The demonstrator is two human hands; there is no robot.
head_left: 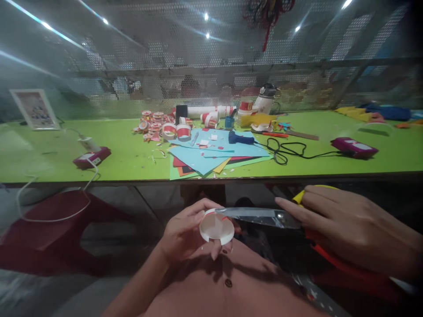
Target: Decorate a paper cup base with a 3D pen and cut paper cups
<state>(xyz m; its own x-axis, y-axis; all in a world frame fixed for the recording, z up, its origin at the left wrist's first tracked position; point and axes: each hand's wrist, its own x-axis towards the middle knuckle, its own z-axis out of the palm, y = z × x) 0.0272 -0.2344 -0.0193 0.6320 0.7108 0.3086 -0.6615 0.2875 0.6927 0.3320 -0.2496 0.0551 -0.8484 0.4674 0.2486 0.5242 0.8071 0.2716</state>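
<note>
My left hand (185,231) is closed around a small white paper cup (209,229), its opening turned toward me. A notch shows at the cup's lower rim, where a fingertip pokes through. In my right hand (350,220) is a pair of scissors (261,215) with red and yellow handles. The blades point left, and their tip meets the cup's upper rim beside a red mark. Whether the blades are parted there I cannot tell. Both hands are in front of my body, below the table's near edge.
The green table (139,163) holds stacked coloured paper (205,163), red-and-white paper cups (183,130) and a dark blue hot glue gun (241,138) with a black cord. Purple boxes (355,147) sit at both sides. A dark red stool (49,229) stands at left.
</note>
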